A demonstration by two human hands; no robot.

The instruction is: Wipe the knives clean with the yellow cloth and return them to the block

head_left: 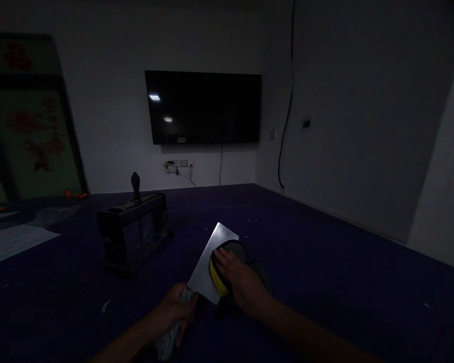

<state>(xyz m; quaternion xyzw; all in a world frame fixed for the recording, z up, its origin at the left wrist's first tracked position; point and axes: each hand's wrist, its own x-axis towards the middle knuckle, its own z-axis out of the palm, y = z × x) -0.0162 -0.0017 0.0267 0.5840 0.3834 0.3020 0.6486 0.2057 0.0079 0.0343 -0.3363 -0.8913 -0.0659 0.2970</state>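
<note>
My left hand point(179, 307) is closed around the pale, mottled handle of a cleaver point(203, 269), at the lower middle of the head view. The broad, shiny blade points up and away from me, tilted to the right. Against the blade's right side my right hand point(242, 282) presses a dark grey cloth point(263, 272) with a yellow edge, fingers together over it. Part of the blade is hidden behind the cloth and fingers. Left of the blade stands a black knife stand point(136, 229) with see-through sides and one dark handle point(135, 184) sticking up.
The dark blue surface point(318, 257) carries small white scraps. Paper or plastic sheets point(18, 242) lie at the left, with orange items point(75, 194) behind. A television point(204, 108) hangs on the far wall above sockets and cables. A black cable point(287, 116) runs down the right wall.
</note>
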